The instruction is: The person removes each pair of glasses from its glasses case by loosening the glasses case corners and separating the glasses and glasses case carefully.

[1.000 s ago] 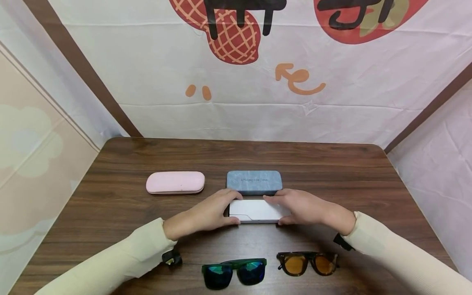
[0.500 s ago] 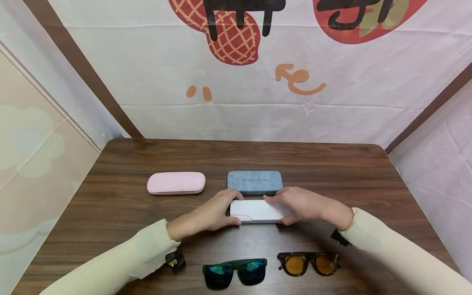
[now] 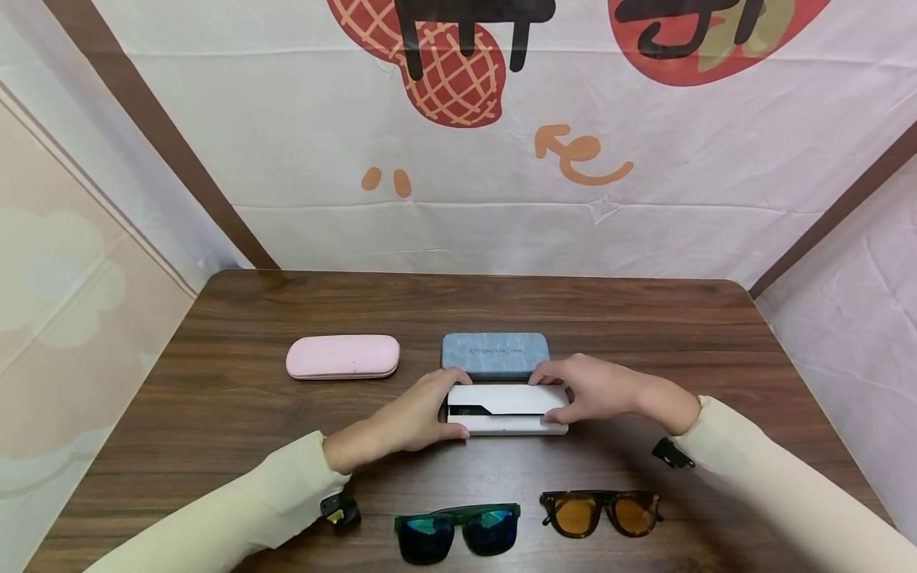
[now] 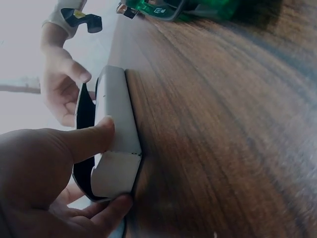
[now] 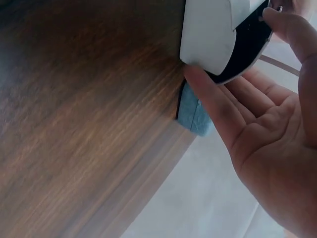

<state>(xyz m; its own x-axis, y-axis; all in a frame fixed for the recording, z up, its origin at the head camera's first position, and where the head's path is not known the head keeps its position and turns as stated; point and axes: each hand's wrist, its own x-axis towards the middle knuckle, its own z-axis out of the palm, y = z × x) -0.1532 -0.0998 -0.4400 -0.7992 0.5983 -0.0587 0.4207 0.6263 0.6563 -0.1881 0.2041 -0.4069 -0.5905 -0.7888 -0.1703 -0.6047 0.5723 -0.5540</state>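
A white glasses case (image 3: 501, 426) lies on the table with its lid (image 3: 512, 397) partly lifted, showing a dark inside. My left hand (image 3: 419, 410) grips the case's left end, thumb on the front wall and fingers at the back, as the left wrist view also shows. At the other end my right hand (image 3: 598, 390) pinches the raised lid, its thumb on the lid's front edge in the right wrist view. Just behind the white case sits a closed blue glasses case (image 3: 494, 354). What the white case contains is hidden.
To the left is a closed pink glasses case (image 3: 342, 356). Nearer the front lie green-framed sunglasses (image 3: 456, 532) and tortoiseshell glasses with orange lenses (image 3: 602, 512). A printed cloth (image 3: 473, 231) hangs behind the wooden table (image 3: 236, 358).
The lid of the white case, closed earlier, has come up part way. My right hand has risen slightly with it, while my left hand has stayed at the left end.
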